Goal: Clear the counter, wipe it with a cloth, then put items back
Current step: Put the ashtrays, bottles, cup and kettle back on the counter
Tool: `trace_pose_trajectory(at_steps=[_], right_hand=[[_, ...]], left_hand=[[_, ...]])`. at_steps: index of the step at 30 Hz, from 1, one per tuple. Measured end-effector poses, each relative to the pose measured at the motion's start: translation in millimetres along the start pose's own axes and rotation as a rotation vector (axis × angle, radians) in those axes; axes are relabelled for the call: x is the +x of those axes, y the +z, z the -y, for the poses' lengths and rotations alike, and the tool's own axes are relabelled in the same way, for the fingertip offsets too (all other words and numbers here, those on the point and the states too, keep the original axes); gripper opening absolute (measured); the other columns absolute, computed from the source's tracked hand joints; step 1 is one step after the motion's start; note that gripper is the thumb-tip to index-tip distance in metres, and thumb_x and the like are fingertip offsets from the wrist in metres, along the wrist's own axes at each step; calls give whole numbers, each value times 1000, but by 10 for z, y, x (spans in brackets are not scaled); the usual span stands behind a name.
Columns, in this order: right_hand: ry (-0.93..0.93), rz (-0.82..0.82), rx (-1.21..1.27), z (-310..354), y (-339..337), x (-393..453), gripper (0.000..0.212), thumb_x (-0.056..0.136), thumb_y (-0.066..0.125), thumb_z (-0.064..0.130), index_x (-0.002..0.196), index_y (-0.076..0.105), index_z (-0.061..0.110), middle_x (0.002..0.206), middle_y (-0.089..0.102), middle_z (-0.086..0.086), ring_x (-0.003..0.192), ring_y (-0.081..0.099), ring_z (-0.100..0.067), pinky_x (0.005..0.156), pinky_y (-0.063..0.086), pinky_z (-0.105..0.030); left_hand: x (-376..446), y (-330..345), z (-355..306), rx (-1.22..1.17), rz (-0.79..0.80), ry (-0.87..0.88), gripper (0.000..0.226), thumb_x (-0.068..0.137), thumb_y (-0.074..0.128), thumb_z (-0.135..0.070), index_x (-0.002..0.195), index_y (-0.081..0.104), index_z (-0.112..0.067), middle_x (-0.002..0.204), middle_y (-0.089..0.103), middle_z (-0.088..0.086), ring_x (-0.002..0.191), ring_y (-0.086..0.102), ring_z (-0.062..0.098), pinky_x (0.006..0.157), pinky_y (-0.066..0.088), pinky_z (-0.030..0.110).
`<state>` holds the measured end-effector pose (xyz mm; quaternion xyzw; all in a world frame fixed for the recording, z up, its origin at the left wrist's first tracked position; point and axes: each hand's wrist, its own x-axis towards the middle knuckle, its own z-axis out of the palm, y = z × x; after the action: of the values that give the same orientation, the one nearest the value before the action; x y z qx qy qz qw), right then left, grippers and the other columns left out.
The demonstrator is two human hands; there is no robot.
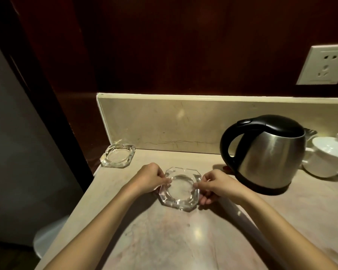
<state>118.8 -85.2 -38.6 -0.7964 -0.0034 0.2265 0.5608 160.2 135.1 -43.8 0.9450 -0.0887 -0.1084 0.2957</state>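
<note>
A clear glass ashtray (180, 189) with cut corners lies on the beige marble counter (183, 236), near its middle. My left hand (150, 178) pinches the ashtray's left rim with thumb and curled fingers. On the opposite rim, my right hand (213, 189) grips it the same way. A second glass ashtray (117, 155) sits at the counter's back left corner, apart from both hands. No cloth is in view.
A steel electric kettle (265, 154) with black handle and lid stands just right of my right hand. Behind it at the far right is a white lidded cup (329, 154). A marble upstand (183, 123) backs the counter, with a wall socket (323, 65) above. The counter's left edge drops off.
</note>
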Motion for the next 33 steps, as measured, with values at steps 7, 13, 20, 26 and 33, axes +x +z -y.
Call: trace_pose_trajectory(at_steps=[7,13,20,26,33], right_hand=[[-2,-65,19,184,124,608,26,96,55,7,72,51,-2,49,62,-12,42,63,-18,41,52,-22],[28,-26,14,340,265,995,26,96,53,6,73,54,-6,45,61,-12,41,64,-20,38,47,-18],[51,-59,102,432,326,1222,21,92,58,0,73,54,-8,45,59,-15,38,63,-22,36,49,-21],[49,-54,130,517,403,1355,26,94,56,0,70,52,-8,41,57,-14,37,62,-21,35,47,-20],[37,-81,128,603,523,1440,26,92,60,1,68,53,-7,40,56,-14,35,61,-21,34,48,-22]], left_hand=[[216,-251,180,-22,-135,-74,12,85,69,-15,88,74,-5,76,72,11,55,58,12,53,45,22],[337,-400,418,-45,-209,-146,15,83,69,-14,96,75,-8,87,73,9,70,63,14,65,49,24],[278,-505,656,-249,-207,-158,32,82,70,-14,113,64,-6,85,70,5,79,68,20,76,55,33],[-3,-655,763,-209,-174,-141,11,84,68,-18,95,68,-14,82,73,3,70,69,14,69,57,38],[-134,-713,803,-161,-153,-130,6,84,70,-20,89,67,-19,83,73,3,67,69,9,73,57,38]])
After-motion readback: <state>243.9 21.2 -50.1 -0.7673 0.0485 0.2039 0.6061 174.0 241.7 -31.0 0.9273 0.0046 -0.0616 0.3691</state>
